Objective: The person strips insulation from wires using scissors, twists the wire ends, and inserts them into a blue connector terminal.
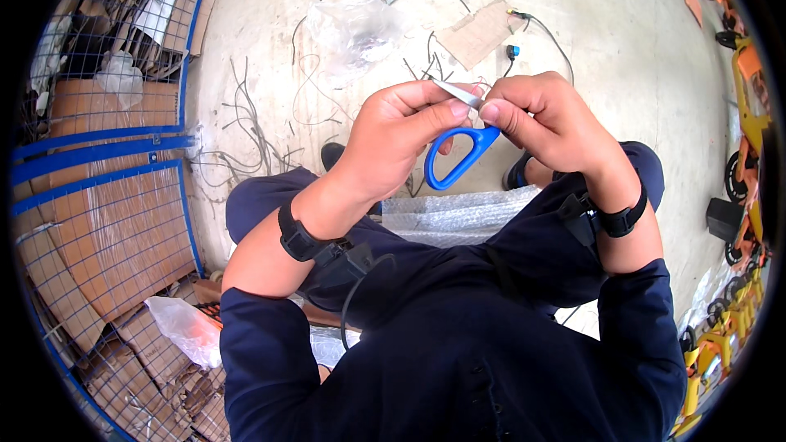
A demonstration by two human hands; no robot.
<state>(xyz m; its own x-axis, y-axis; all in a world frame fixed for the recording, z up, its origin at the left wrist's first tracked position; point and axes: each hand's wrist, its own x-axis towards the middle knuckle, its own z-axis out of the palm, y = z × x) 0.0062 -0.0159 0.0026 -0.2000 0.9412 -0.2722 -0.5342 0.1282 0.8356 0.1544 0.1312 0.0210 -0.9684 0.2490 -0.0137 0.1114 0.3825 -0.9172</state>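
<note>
Probably snipping, the right hand [547, 117] pinches scissors [488, 137]; the left hand [395, 133] half-curls, hold unclear; next likely calls for steadiness.

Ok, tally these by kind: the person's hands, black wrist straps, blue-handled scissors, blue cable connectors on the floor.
Hands: 2 (left hand, right hand)
Black wrist straps: 2 (left strap, right strap)
Blue-handled scissors: 1
Blue cable connector: 1
Total: 6

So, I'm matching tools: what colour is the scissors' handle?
Blue; the handle shows best in the head view.
</note>
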